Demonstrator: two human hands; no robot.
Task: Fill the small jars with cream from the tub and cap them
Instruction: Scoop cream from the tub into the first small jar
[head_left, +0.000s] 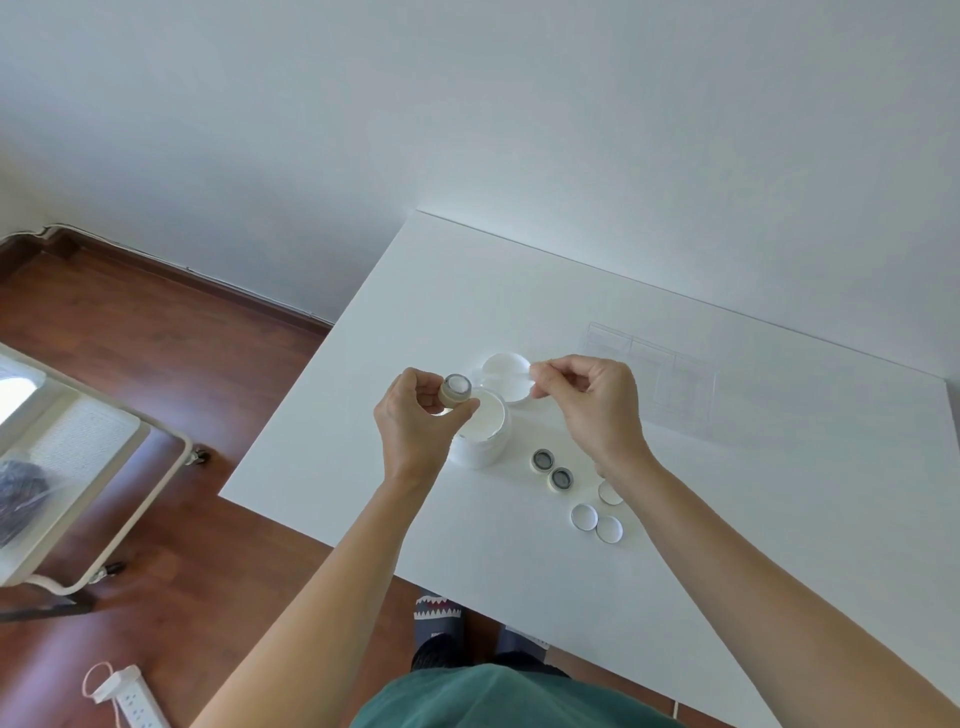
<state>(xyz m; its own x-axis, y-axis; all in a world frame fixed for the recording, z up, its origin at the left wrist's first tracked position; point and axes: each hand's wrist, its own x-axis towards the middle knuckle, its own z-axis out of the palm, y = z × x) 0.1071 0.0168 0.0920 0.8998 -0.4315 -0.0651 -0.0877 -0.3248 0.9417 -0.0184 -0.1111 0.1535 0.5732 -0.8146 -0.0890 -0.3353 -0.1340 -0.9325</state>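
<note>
**One small jar in my left hand, over the open tub**

I pinch a small jar (456, 391) between thumb and curled fingers of my left hand (415, 426), its mouth tilted toward me, just above the open tub (480, 431) of white cream. My right hand (587, 400) is lifted beside it, thumb and forefinger pressed together on something thin and pale (too small for me to name). The tub's lid (506, 375) lies just behind the tub. Nearer me, two more small jars (552, 469) stand open and touching, and three white caps (597, 514) lie close by my right forearm.

All of it sits on a white table (727, 519) pushed against a pale wall (467, 104). To my left is a reddish wooden floor (156, 338), a white cart (78, 467) on casters, and a power strip (135, 699) near my feet.
</note>
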